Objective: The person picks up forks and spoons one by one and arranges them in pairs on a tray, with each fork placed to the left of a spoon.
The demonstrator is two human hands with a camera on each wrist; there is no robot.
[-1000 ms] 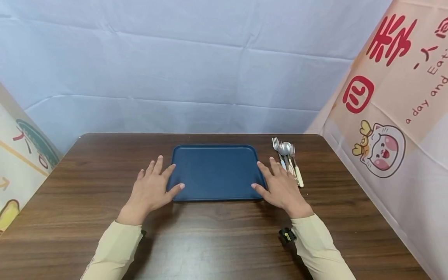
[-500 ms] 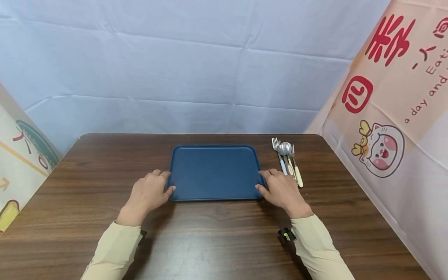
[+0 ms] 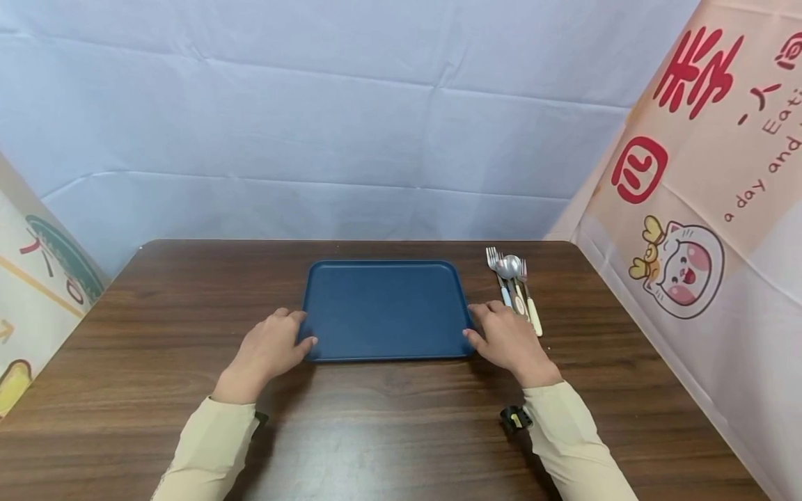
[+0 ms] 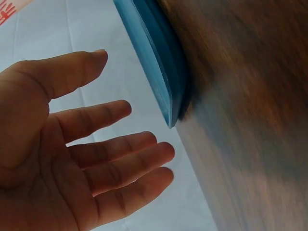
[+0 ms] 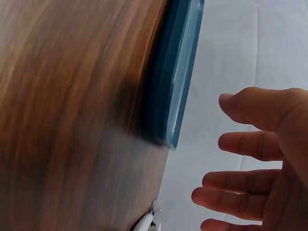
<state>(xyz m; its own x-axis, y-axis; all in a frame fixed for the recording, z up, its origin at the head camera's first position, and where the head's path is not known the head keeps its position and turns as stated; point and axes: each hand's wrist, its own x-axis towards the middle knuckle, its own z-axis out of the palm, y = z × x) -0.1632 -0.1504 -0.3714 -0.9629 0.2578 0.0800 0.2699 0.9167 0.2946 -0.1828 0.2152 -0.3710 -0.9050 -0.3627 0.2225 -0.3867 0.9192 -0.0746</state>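
Note:
A blue rectangular tray [image 3: 385,309] lies flat on the brown wooden table. Beside its left edge is my left hand [image 3: 266,348], with the fingertips close to the rim. My right hand [image 3: 506,342] is at the opposite side, the thumb tip near the tray's right edge. In the left wrist view, relaxed fingers spread apart from the tray corner [image 4: 161,67], with nothing between them and the thumb. The right wrist view likewise has loosely straight fingers and a gap between them and the tray [image 5: 175,82].
Just beyond my right hand lie several pieces of cutlery, among them a fork [image 3: 492,259] and a spoon [image 3: 512,266], their handles partly behind the hand. A pale cloth [image 3: 313,139] hangs behind the table, and a printed cloth [image 3: 702,174] rises at the right.
Both hands have gone from widely spread fingers over the tray's sides to lowered, bent fingers at its edges. In the last half second they barely moved. The tray stays in place.

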